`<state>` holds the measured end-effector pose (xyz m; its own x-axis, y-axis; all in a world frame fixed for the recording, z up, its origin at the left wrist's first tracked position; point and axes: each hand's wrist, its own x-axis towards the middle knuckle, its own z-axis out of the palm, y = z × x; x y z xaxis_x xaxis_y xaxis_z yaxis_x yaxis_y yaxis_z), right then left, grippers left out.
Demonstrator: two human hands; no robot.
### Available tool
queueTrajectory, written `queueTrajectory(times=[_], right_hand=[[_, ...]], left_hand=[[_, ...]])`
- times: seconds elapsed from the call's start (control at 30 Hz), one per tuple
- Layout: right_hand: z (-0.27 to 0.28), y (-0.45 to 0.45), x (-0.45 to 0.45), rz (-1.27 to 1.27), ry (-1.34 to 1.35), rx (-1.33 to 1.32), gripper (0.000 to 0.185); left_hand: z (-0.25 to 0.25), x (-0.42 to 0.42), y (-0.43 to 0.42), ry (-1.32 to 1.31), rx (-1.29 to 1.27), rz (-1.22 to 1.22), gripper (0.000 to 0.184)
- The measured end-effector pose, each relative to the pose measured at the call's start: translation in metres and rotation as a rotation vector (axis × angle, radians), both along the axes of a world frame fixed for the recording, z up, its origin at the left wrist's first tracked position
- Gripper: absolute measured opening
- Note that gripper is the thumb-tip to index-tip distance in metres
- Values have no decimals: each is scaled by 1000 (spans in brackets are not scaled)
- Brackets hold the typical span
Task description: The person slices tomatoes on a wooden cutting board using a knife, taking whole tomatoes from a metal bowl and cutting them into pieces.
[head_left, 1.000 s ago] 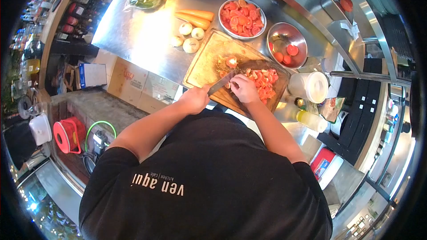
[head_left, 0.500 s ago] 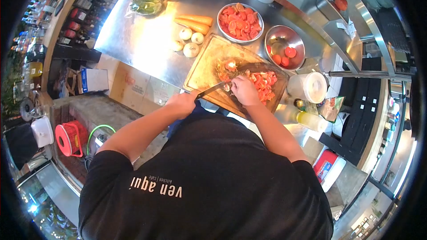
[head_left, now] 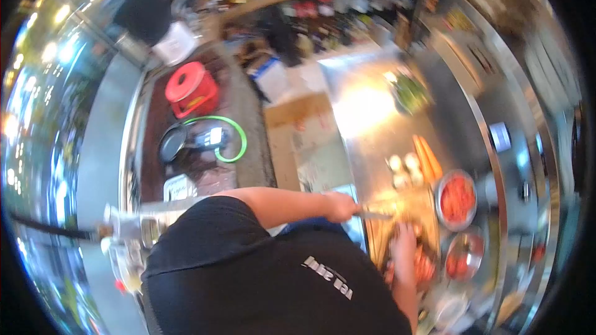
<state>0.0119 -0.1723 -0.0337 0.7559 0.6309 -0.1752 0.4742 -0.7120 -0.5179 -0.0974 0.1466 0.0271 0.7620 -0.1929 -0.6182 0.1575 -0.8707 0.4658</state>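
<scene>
The knife (head_left: 376, 215) is gripped by the left hand (head_left: 340, 206), fingers closed round its handle. On the cutting board (head_left: 419, 203), chopped tomatoes (head_left: 424, 267) are neared by the right hand (head_left: 403, 239), fingers apparently bent; whether anything is pinched cannot be told.

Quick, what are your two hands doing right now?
Left hand: closed, holding the knife.
Right hand: down by the chopped tomatoes; too blurry to tell if it's open or holding something.
</scene>
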Motion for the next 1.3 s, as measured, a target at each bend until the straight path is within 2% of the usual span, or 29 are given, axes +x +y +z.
queueTrajectory(times=[0.03,0.1,0.2,0.3,0.33,0.43,0.5,0.53,0.57,0.6,0.77,0.8,0.87,0.9,0.93,0.97,1.0,1.03,1.07,1.1,1.17,1.2,1.23,1.3], right_hand=[[-27,-9,8,55,-57,66,33],[-33,-13,17,138,-94,77,26],[-18,-13,20,111,-13,13,27],[-27,-20,31,54,168,-34,36],[-50,-31,38,95,172,58,30],[-37,-37,39,88,219,20,30],[-63,-43,49,57,261,76,34],[-92,-55,60,26,338,152,26],[-111,-62,71,-5,415,226,25],[-120,-64,82,-8,416,225,25],[-145,-91,107,-193,816,249,16],[-76,-54,78,-370,893,415,24],[-54,-49,67,-477,858,475,15],[-50,-50,63,-452,913,638,10],[-48,-57,62,-455,940,804,7],[-32,-53,63,-591,954,772,2],[-35,-60,68,-643,897,830,3],[-23,-63,74,-649,894,892,3],[-30,-69,82,-800,855,982,6],[-5,-60,85,-958,812,1098,12],[-13,-81,111,-965,700,1152,21],[-26,-92,126,-943,657,1210,26],[-11,-86,133,-1081,620,1292,23],[2,-85,155,-1096,576,1378,22]], left_hand=[[-6,-2,5,-4,3,1,46],[-8,-9,11,-39,19,49,44],[-3,-23,23,-102,-50,133,39],[6,-40,32,-146,-47,233,33],[-1,-45,35,-177,-33,237,30],[-3,-56,44,-162,-39,306,31],[0,-61,48,-156,-28,321,33],[0,-62,49,-144,-27,328,34],[-2,-62,50,-145,-27,326,34],[-6,-63,51,-155,-23,334,36],[-6,-58,50,-102,-69,324,39],[-11,-55,49,-110,-56,314,40],[-24,-50,54,-138,-45,287,41],[-33,-47,51,-146,-65,248,41],[-10,-41,45,-66,-72,267,43],[14,-32,47,16,-75,254,45],[9,-25,44,54,-71,271,49],[9,-20,43,19,-23,220,50],[6,-19,43,-39,-68,210,46],[-13,-16,44,-38,-15,205,42],[-39,-17,45,-170,-47,182,31],[-37,-17,44,-230,-51,159,27],[-43,-14,42,-218,-67,84,27],[-57,-17,47,-323,-33,67,26]])
